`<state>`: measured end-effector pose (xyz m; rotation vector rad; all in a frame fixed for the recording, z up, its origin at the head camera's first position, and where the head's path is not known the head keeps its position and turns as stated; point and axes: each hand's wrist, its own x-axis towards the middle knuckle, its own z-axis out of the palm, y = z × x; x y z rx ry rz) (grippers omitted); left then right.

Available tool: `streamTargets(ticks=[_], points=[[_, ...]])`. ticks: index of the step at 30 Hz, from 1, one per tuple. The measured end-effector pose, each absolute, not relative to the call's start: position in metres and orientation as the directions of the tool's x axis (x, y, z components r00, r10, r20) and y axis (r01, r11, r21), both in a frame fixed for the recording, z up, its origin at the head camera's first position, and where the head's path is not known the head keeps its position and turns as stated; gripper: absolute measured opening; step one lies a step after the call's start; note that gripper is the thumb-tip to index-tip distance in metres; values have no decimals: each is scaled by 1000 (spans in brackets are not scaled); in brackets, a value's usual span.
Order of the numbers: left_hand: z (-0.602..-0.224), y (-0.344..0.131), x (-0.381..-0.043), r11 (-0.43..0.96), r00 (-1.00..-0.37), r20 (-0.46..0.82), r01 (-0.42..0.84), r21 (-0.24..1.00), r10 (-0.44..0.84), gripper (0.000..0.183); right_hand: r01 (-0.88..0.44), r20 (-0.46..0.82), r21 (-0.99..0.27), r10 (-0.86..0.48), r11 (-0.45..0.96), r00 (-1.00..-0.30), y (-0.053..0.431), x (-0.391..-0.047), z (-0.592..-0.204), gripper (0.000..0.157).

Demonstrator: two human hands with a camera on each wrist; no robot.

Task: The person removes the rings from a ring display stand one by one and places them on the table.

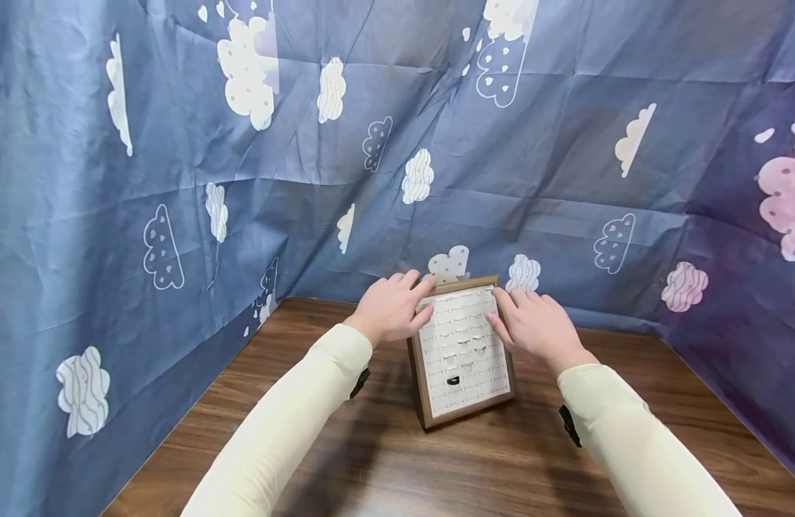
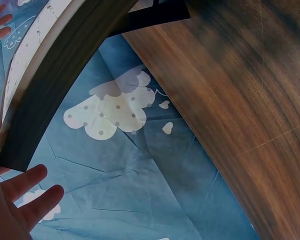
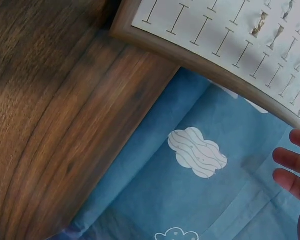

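Note:
A ring display board [image 1: 465, 345] stands on the table, leaning back in a wooden frame. My left hand [image 1: 392, 305] is at its upper left corner, thumb over the white front and index finger along the top edge. My right hand [image 1: 536, 323] has the upper right corner between thumb and fingers. In the left wrist view, two left fingers [image 2: 37, 195] stretch out below the frame's corner. Several right fingers [image 3: 290, 165] spread beside the corner in the right wrist view. A few rings sit in the slots, among them a gold ring [image 3: 260, 23] and a black piece [image 1: 453, 380].
The dark wooden table [image 1: 397, 467] lies under the board. A blue cloth [image 1: 513, 222] printed with clouds hangs behind the table and along both sides. Behind the frame, a dark support [image 2: 155, 17] reaches down toward the tabletop.

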<state>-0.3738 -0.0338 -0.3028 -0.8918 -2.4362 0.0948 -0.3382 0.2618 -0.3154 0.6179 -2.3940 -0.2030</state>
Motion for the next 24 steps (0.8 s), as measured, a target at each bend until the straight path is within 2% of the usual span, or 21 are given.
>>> streamTargets(ticks=[4, 8, 16, 24], points=[[-305, -36, -370, 776, -621, 480, 575, -258, 620, 49, -388, 571, 242, -454, 889, -684, 259, -333, -316, 49], [-308, -37, -368, 783, -626, 492, 579, -226, 605, 53, -386, 561, 122, -384, 915, -734, 257, -325, -321, 50], [-319, -36, -367, 800, -702, 478, 600, 0, 527, 60, -392, 567, -56, -294, 918, -770, 256, -316, -341, 50], [-345, -34, -368, 753, -701, 560, 629, 193, 442, 60, -396, 573, -120, -263, 910, -776, 249, -306, -357, 49]])
